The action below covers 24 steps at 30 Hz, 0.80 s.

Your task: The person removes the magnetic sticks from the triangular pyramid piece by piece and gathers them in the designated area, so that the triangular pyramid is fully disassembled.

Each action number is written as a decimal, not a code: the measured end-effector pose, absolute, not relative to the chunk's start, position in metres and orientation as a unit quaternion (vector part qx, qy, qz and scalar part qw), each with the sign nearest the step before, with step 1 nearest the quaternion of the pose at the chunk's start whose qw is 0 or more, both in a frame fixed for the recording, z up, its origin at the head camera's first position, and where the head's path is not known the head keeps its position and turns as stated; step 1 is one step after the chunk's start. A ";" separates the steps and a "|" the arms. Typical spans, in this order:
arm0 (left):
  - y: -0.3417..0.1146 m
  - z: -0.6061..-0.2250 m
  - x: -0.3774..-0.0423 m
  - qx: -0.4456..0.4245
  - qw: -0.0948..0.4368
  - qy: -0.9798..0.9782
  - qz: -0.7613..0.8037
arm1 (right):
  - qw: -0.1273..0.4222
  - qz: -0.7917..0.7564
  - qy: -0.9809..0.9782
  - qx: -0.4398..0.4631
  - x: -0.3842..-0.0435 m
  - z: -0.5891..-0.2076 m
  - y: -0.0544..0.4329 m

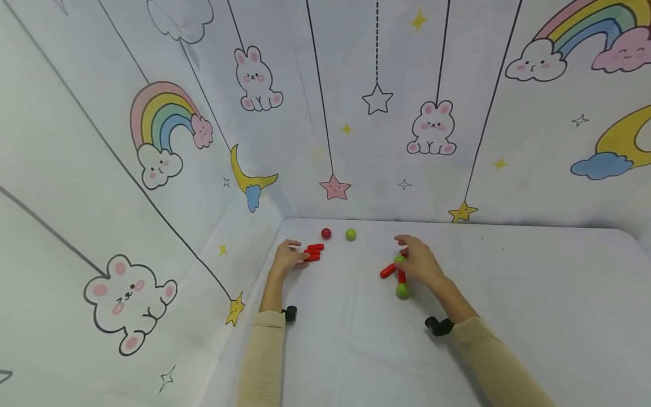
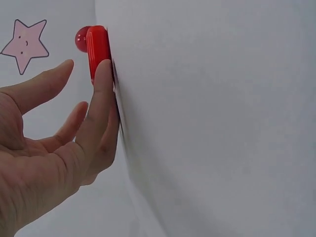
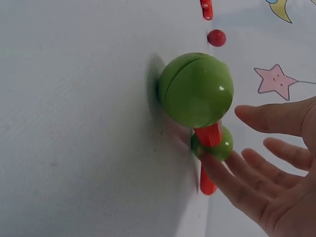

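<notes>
On the left of the white table, several red rods (image 1: 313, 252) lie side by side. My left hand (image 1: 289, 259) touches them with a fingertip; in the left wrist view the thumb stands apart from the red rods (image 2: 98, 52). To the right, a red rod (image 1: 402, 276) joins a near green ball (image 1: 403, 291) and a far green ball (image 1: 399, 259); another red rod (image 1: 388, 271) slants beside them. My right hand (image 1: 421, 261) is over the far end, partly hiding it. In the right wrist view its fingers reach the far green ball (image 3: 224, 144), thumb lifted away.
A red ball (image 1: 326, 233) and a loose green ball (image 1: 351, 234) sit near the table's back edge. White cloth walls (image 1: 305, 141) with cartoon prints rise behind and at the left. Each wrist carries a black camera (image 1: 438, 326).
</notes>
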<state>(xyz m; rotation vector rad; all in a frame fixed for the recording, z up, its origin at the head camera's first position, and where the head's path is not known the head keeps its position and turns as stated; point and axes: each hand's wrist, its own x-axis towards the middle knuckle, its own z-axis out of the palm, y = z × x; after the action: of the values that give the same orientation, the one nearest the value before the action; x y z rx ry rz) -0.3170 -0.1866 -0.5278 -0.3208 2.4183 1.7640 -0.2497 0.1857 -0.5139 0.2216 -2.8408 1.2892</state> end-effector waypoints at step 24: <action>-0.083 -0.499 -0.281 0.062 0.076 0.828 0.551 | 0.011 0.395 -0.917 0.049 -0.252 -0.520 0.179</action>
<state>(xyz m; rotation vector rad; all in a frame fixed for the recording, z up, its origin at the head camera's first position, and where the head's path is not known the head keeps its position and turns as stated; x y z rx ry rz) -0.2806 -0.0832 -0.4991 0.1857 2.4837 1.6528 -0.2518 0.1787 -0.5198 0.1520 -2.8614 1.2329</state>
